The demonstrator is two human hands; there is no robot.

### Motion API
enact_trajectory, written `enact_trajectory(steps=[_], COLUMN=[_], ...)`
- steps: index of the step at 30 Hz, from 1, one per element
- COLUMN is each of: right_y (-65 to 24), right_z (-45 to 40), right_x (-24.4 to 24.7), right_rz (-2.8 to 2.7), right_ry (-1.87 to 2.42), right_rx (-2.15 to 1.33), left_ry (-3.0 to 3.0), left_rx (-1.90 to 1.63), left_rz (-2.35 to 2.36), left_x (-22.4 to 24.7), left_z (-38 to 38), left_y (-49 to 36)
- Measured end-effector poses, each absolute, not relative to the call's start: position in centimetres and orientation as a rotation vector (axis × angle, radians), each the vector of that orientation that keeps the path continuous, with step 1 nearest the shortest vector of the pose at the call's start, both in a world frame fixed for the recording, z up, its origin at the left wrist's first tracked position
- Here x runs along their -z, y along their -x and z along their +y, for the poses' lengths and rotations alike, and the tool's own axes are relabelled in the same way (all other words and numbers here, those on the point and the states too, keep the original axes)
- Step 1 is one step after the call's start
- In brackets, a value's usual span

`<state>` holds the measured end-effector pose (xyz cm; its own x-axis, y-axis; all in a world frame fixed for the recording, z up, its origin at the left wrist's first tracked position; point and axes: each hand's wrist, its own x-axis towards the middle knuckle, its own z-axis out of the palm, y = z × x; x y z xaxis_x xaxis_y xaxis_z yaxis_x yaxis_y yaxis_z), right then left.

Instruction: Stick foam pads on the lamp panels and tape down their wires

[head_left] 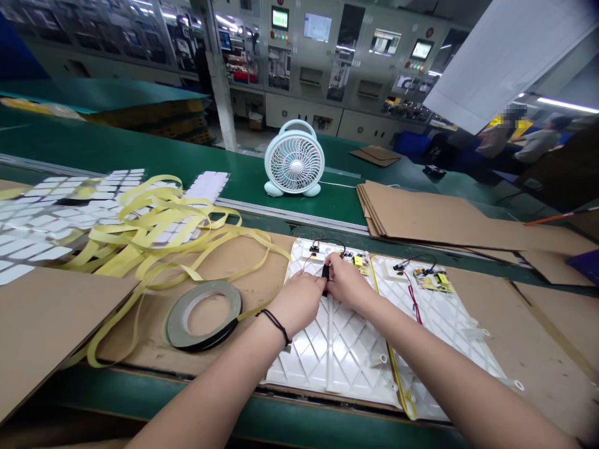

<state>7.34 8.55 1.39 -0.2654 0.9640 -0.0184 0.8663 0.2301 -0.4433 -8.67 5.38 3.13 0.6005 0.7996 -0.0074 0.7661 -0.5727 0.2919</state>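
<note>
My left hand, with a black cord round its wrist, is closed over the near white plastic panel. My right hand meets it there, fingers pinched. Between their fingertips is a short black strip, which both hands grip. The panel has a ribbed diamond pattern, and a small circuit board with a yellow part lies just beyond my right hand. A second white panel lies alongside to the right, with its own circuit board and red and black wires.
Left of the panels lies a tape roll on cardboard. Tangled yellow backing strips and white label sheets spread behind it. A pale blue fan stands on the green conveyor. Cardboard sheets are stacked at right. People sit far right.
</note>
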Motion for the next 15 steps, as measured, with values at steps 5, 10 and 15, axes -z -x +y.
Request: enact_trajectory(steps=[5,10,15], right_y=[-7.4,-7.6,-7.7], right_z=[8.8,8.0,5.4], right_x=[-1.3,-2.5,-3.7], right_rz=[-2.255,-2.27,-2.403], right_ry=[1.745,1.711,1.76], right_rx=[-0.594,-0.618,-0.365], left_ry=[-2.696,-2.728,-2.747], left_rx=[-0.147,-0.127,-0.152], left_rz=[1.329,1.312,1.327], left_x=[-3.1,-3.1,-2.9], left_z=[4.9,5.2,5.0], left_y=[7.8,7.9,7.9])
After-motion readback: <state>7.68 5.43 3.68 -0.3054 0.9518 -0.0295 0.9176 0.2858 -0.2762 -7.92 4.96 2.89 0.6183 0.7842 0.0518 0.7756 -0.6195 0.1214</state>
